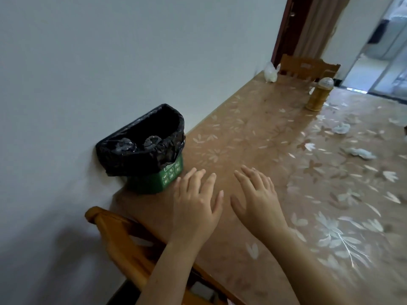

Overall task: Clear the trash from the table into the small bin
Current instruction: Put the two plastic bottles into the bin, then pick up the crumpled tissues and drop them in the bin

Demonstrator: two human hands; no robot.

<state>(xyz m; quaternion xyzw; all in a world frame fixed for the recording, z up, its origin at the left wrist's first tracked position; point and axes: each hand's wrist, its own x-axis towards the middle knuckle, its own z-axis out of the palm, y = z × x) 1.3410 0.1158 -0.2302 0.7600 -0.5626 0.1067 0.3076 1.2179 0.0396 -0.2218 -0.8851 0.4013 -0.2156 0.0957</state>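
Head view: left hand and right hand, fingers spread, empty, hover beside small green black-lined bin; crumpled white tissues lie well apart.

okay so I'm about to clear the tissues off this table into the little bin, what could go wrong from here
1. The small green bin with the black bag liner sits at the table's corner by the wall; a push from the open left hand beside it could shift it.
2. The crumpled white tissues lie far to the right, so the open right hand may have to stretch.
3. The tall amber bottle stands upright near them; a sweeping arm might knock it over.
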